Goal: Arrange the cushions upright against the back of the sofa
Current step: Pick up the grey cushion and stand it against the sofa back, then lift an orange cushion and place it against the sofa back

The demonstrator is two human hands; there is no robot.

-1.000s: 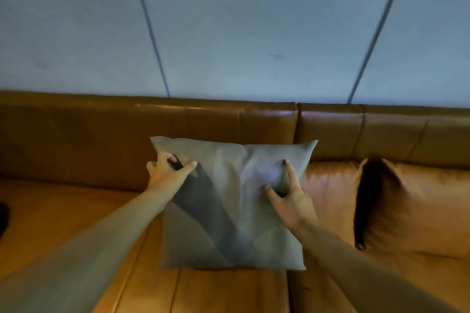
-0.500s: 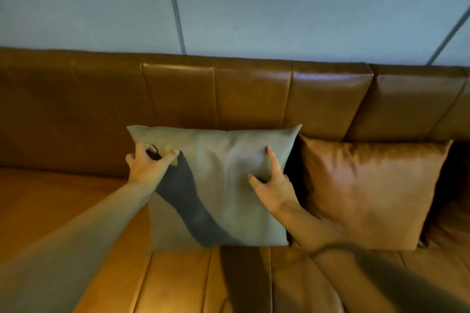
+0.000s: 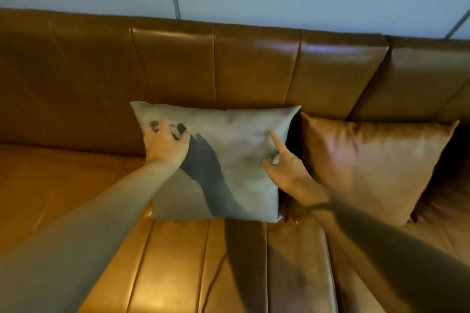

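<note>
Grey cushion (image 3: 218, 160) stands against the sofa back (image 3: 254, 68), left hand (image 3: 165, 146) seemingly pinching its corner, right hand (image 3: 284, 170) loose-fingered, so letting go carelessly could tip it forward.

Dim warm light, glare streaks on the sofa back (image 3: 254, 58), arm shadow across the grey cushion (image 3: 241, 150), blurred left hand (image 3: 165, 146) (fingertips smeared), bowed frame edges.

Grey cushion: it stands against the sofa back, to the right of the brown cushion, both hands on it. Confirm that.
Not quite. The head view shows the grey cushion to the left of the brown cushion. The rest holds: it stands against the sofa back, with the left hand and right hand on it.
</note>
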